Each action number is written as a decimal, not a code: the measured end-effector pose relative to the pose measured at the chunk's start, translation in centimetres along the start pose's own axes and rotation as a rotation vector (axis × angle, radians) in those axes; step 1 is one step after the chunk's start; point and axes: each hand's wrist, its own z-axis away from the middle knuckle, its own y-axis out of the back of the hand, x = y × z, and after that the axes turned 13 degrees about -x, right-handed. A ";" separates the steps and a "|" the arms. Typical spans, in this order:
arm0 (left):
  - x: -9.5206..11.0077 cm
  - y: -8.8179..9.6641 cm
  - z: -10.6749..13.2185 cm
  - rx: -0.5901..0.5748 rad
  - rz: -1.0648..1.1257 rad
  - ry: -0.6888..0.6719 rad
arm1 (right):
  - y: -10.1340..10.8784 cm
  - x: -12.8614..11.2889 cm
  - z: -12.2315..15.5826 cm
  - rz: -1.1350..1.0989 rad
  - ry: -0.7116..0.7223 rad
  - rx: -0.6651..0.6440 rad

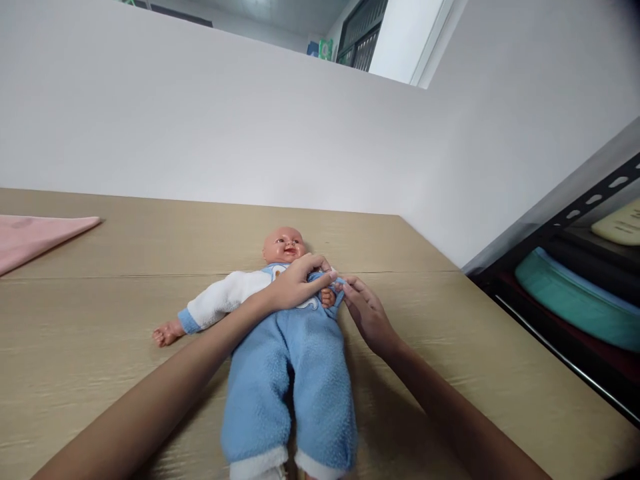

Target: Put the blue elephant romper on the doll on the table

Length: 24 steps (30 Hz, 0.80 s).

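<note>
A bald baby doll (pixel 285 247) lies on its back on the table, head towards the wall. It wears a blue and white fleece outfit (pixel 295 360). One white sleeve (pixel 223 303) with a blue cuff stretches to the left, and a bare doll hand pokes out. My left hand (pixel 303 280) rests across the doll's chest, its thumb and fingers closed on blue cloth. Just to the right, my right hand (pixel 367 312) pinches the edge of the same blue cloth. Between my hands the doll's other hand (pixel 327 297) shows, bent in at its side.
A folded pink cloth (pixel 43 237) lies at the table's left side. The wooden table (pixel 150 233) meets a white wall (pixel 225 127) at the back. On the right stands a black metal rack (pixel 555 223) holding a teal item (pixel 575 297).
</note>
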 end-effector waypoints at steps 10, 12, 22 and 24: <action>-0.1 0.8 -0.9 -0.228 -0.015 0.199 | 0.0 2.5 -0.4 -0.018 -0.132 0.204; -0.2 0.9 -1.2 -0.220 -0.046 0.223 | 0.3 2.7 -0.8 -0.044 -0.144 0.204; -1.2 -0.1 -2.2 -0.028 -0.239 0.349 | 1.0 3.5 -3.2 -0.086 -0.229 0.064; -1.3 0.0 -2.1 -0.006 -0.252 0.354 | 1.1 3.3 -3.2 -0.028 -0.216 0.083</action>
